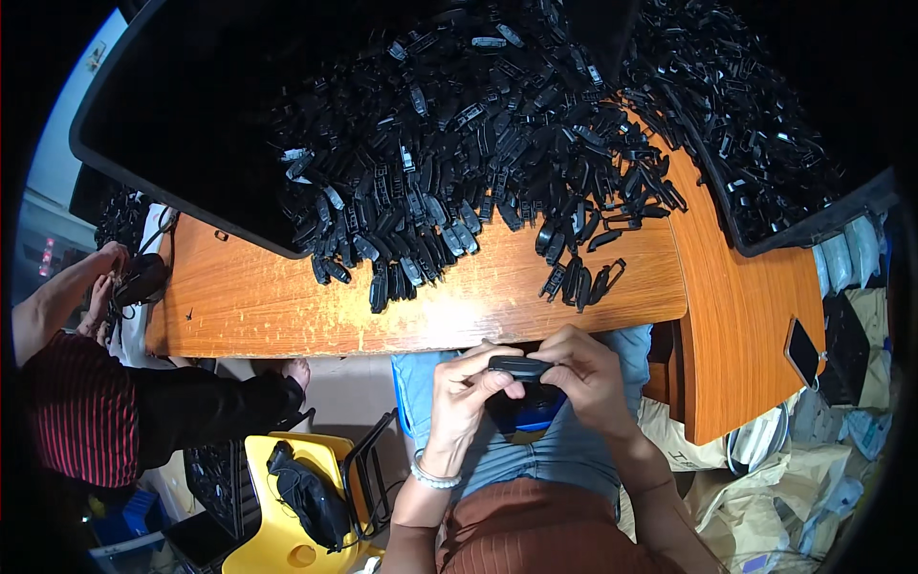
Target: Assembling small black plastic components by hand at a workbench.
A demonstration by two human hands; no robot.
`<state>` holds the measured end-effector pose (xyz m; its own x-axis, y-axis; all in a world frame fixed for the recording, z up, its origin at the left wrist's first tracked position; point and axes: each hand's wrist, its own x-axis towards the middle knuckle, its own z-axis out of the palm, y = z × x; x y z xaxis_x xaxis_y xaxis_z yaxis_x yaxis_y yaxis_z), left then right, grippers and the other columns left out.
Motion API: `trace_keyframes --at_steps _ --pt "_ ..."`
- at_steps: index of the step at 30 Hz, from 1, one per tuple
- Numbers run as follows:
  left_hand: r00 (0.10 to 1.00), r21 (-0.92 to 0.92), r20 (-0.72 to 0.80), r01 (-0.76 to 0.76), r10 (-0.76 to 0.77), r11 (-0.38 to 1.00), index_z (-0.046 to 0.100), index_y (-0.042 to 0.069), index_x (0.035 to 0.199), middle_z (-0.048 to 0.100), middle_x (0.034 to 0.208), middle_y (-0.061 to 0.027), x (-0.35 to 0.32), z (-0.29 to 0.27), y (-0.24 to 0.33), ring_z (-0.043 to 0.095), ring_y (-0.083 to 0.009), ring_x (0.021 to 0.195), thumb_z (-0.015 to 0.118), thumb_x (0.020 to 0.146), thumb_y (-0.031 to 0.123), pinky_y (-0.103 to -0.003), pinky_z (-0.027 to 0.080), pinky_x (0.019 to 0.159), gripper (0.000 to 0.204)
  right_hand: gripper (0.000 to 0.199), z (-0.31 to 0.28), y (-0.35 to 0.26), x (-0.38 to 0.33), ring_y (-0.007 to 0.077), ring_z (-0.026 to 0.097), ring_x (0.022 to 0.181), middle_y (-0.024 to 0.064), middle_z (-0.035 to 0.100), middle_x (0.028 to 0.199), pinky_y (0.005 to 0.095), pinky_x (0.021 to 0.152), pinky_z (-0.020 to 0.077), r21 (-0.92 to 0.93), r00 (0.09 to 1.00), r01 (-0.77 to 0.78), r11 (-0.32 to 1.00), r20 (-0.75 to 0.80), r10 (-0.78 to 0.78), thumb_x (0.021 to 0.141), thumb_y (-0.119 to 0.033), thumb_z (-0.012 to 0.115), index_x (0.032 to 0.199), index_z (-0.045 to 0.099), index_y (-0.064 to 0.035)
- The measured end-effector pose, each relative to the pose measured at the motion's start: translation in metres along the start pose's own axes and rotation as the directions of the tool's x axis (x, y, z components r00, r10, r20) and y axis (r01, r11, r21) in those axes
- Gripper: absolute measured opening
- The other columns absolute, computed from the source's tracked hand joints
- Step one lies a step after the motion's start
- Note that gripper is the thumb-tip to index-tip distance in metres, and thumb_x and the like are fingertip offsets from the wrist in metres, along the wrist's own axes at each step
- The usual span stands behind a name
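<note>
Black clip (519,367) between both hands, above lap.

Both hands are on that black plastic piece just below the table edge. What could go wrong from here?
1. The black plastic piece is pinched between the left hand and right hand over the lap, off the wooden table; a slip would likely drop it toward the floor.
2. The heap of black parts spills to the table's near edge, so a nudge could push some off.
3. The phone lies near the side ledge's edge and might slide.
</note>
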<state>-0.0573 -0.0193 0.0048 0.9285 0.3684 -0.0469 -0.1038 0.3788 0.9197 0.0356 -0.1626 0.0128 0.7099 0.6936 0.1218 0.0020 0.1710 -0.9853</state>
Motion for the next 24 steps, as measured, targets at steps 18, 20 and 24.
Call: trace_keyframes --at_steps 18,20,24 --pt "0.797 0.897 -0.367 0.167 0.48 0.409 0.057 -0.008 0.097 0.058 0.081 -0.0088 0.049 -0.131 0.0 0.054 -0.0157 0.068 0.066 0.082 0.013 -0.027 0.044 0.065 0.028 0.019 -0.073 0.026 0.019 0.0272 0.053 0.073 0.0149 0.052 0.081 0.0356 0.067 0.0438 -0.921 0.879 -0.037 0.387 -0.215 -0.426 0.082 0.0 0.053 0.098 0.062 0.0029" --pt "0.775 0.831 -0.419 0.118 0.472 0.544 0.057 -0.003 0.088 0.056 0.071 -0.0018 0.048 -0.128 -0.002 0.05 -0.0089 0.065 0.066 0.083 0.011 -0.022 0.041 0.061 0.018 0.018 -0.075 0.031 0.022 0.0301 0.05 0.08 0.0163 0.047 0.085 0.0391 0.074 0.0416 -0.951 0.917 -0.049 0.306 -0.164 -0.365 0.081 0.0 0.051 0.095 0.061 0.0033" --pt "0.7 0.566 -0.571 -0.043 0.429 0.824 0.057 0.001 0.096 0.057 0.073 -0.0001 0.038 -0.122 0.0 0.046 -0.0034 0.057 0.065 0.084 0.007 -0.017 0.035 0.05 0.016 0.013 -0.082 0.022 0.019 0.0307 0.051 0.081 0.0171 0.049 0.087 0.039 0.075 0.0414 -0.967 0.91 -0.051 0.248 -0.147 -0.388 0.08 -0.001 0.053 0.089 0.061 0.0034"
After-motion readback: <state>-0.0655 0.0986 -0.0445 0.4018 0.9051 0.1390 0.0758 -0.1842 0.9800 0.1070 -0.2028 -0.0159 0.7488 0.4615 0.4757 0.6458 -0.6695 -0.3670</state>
